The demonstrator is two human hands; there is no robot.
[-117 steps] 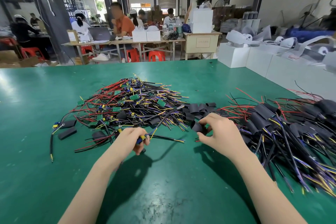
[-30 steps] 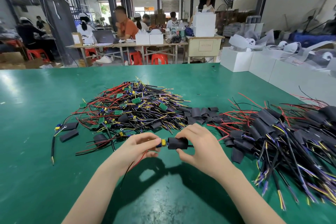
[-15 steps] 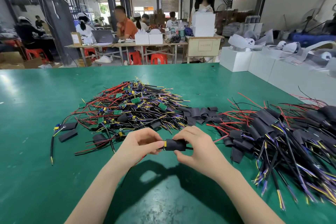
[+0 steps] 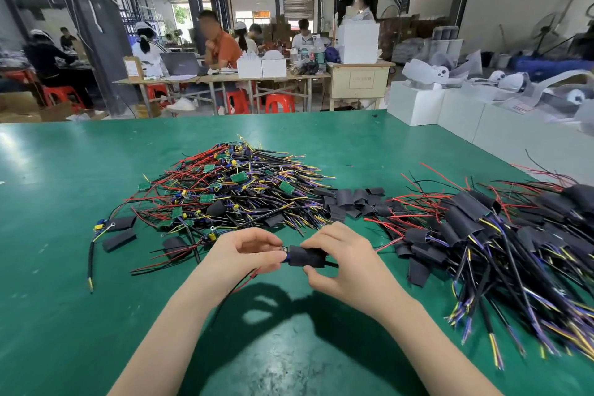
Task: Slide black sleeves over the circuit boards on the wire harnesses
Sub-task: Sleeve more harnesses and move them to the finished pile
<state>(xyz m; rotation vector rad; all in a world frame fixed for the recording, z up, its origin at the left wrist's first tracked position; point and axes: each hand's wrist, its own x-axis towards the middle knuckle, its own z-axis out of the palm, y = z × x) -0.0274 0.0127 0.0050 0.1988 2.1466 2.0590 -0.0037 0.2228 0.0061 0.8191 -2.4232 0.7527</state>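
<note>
- Your right hand (image 4: 340,262) pinches a black sleeve (image 4: 305,256) between the thumb below and the curled fingers above, holding it just above the green table (image 4: 64,235).
- Your left hand (image 4: 238,255) meets that sleeve at its left end, thumb and fingertips closed narrowly on a small blue and metal part (image 4: 284,251) that pokes out of the sleeve's mouth.
- Red and black wires (image 4: 244,280) trail from under your left palm, down toward the wrist.
- A thin black lead (image 4: 331,264) comes out of the sleeve's right end, past your right thumb.
- Beyond your left hand lies the pile of bare harnesses (image 4: 231,193) with green boards showing.
- Beyond your right fingers sits a small cluster of loose sleeves (image 4: 350,201).
- To the right of your right hand spreads the heap of sleeved harnesses (image 4: 482,235).
</note>
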